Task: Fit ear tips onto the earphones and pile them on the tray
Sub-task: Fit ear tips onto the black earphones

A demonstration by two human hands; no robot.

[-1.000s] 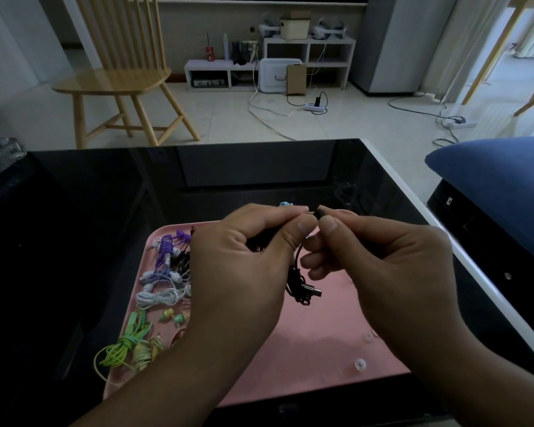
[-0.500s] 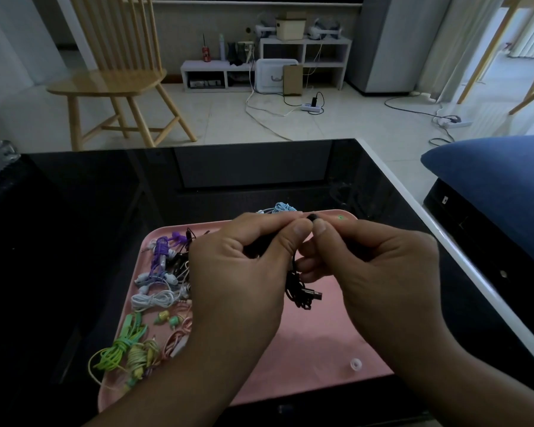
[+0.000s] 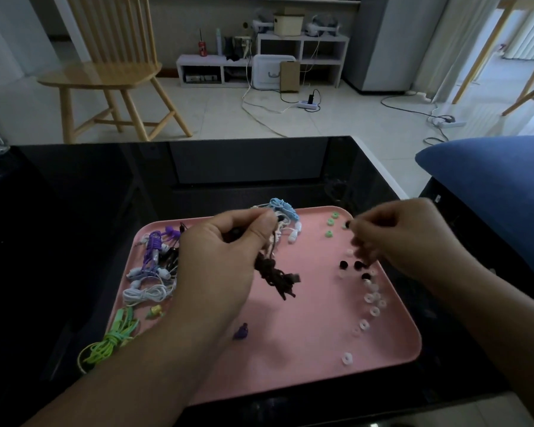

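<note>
Hands are what I see first from the head camera, both above the pink tray [image 3: 290, 365]. I place everything else by that tray.

My left hand [image 3: 225, 257] is over the tray's middle, a bit toward its left side. Its fingers are curled tight round the black earphones [image 3: 275, 275]. The wound black cord hangs down from the fist, and its end dangles just above the tray.

My right hand [image 3: 404, 238] is over the tray's far right corner. It looks blurry. Its thumb and finger seem to pinch a small black tip [image 3: 348, 224], but the blur keeps me from being sure.

More black tips [image 3: 343, 265] lie on the tray's right side, just below that hand. White tips [image 3: 373, 303] run in a loose line down the same side toward the near edge. Green tips [image 3: 330, 222] sit near the far right corner.

Blue earphones [image 3: 282, 208] lie at the tray's far edge, just behind my left hand. Purple earphones [image 3: 156, 245] and white earphones [image 3: 145, 292] are piled on the left side. Green earphones [image 3: 111, 340] hang over the near left edge. One purple tip [image 3: 241, 331] lies alone near the middle.

The tray rests on a black table [image 3: 74, 211]. A wooden chair [image 3: 105, 72] stands on the floor far behind the tray. A blue cushion [image 3: 490, 186] is off to the tray's right.
</note>
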